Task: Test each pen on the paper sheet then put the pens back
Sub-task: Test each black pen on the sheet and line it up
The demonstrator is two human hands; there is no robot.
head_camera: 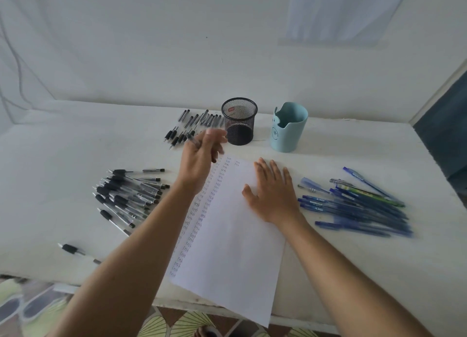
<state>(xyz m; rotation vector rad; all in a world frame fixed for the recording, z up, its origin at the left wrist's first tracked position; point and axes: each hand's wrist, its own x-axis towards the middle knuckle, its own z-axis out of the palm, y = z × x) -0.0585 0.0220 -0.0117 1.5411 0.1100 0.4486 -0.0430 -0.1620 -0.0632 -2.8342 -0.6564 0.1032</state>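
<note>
Closest to the camera, the paper sheet [240, 248] hangs with its near corner over the edge of the surface [63, 159], so it can slide off if the pressing stops. The right grip [274, 197] lies flat on the sheet with straight fingers and holds nothing.

Farther and to the left, the left grip [202, 157] is raised and blurred. Its fingers are curled around a black pen [192, 141], just beside the mesh cup [239, 124]. I think a quick move here can knock this light cup over, or the pen can miss the opening.

Black pens lie in a pile [131, 192] at the left and in a row [194, 123] at the far side. A pen dropped between them can mix tested and untested ones. The lone pen [70, 248] near the edge can roll off.
</note>
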